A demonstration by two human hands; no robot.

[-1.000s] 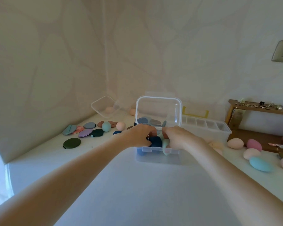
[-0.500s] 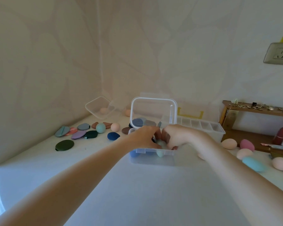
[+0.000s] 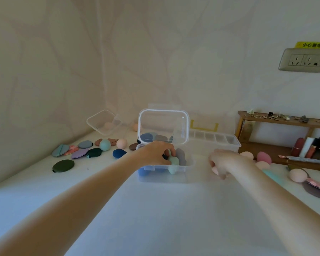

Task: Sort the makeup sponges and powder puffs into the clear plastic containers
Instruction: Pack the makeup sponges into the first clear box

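Our left hand [image 3: 156,154] reaches into the open clear container [image 3: 189,162], fingers curled about a mint sponge [image 3: 173,162] lying against its front wall among grey and blue pieces. Our right hand [image 3: 222,162] hovers just right of the container, fingers loosely curled; whether it has hold of anything, we cannot tell. We judge packing is under way. Next: release the mint sponge, fetch the pink sponges [image 3: 264,157] at right; puffs [image 3: 63,165] remain well left.
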